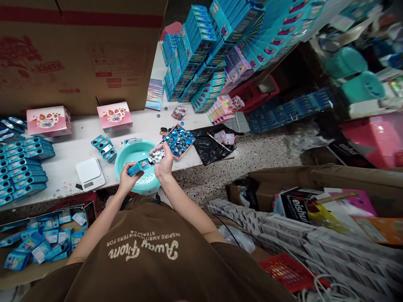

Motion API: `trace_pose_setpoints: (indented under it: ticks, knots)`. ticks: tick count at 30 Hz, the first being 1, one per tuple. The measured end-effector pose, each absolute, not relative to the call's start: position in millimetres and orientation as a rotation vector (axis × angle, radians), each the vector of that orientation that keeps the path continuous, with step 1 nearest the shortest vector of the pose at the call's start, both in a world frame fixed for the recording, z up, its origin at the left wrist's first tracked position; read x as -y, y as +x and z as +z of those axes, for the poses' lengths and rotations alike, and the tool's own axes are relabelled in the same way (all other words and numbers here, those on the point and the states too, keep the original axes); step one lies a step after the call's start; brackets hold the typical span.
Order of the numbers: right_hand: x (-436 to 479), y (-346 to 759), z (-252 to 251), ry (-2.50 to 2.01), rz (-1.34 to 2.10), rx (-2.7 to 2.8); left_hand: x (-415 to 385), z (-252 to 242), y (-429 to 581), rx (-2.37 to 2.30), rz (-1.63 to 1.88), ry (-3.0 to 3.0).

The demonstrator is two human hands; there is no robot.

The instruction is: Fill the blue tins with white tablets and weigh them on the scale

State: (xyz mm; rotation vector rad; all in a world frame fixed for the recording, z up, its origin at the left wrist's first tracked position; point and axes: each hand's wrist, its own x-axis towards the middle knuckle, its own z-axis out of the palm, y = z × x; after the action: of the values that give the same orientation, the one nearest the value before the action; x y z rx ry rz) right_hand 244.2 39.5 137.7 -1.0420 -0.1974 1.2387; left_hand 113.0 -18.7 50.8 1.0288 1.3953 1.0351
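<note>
My left hand (126, 179) grips a small blue printed box (136, 168), tilted over a turquoise basin (122, 150). Against the box's right end, my right hand (165, 166) is cupped around a heap of small white pellets (157, 157). More white pellets (146, 179) lie at the bottom of the basin. Right behind my right hand, a shallow box of shiny blue round pieces (179, 141) sits on the table.
A white scale (89, 171) and several small blue boxes (105, 147) stand left of the basin. Two pink strawberry boxes (115, 116) are at the back, before a large carton (78, 54). Stacked blue boxes (195, 54) rise behind; a black bag (208, 147) hangs over the right edge.
</note>
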Motion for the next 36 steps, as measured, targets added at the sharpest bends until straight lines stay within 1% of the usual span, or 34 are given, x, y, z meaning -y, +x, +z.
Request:
trace_pose_setpoints:
  ticks: [10,15,20,24,31,36]
  knots:
    - [-38,243,139,-1.153,1.266,0.25,15,50,115,-1.384,1.027,0.877]
    - [-41,245,137,-1.181,1.246,0.173,13,50,111,-1.386,1.048,1.09]
    - [-41,248,133,-1.227,1.255,0.299,14,44,112,-1.38,1.033,1.144]
    - [-35,246,129,-1.207,1.18,0.364,19,39,118,-1.358,1.001,1.04]
    - [-32,246,127,-1.216,1.157,0.343,17,43,116,-1.379,1.012,1.109]
    - [-33,245,129,-1.222,1.152,0.382,14,47,117,-1.316,0.978,0.971]
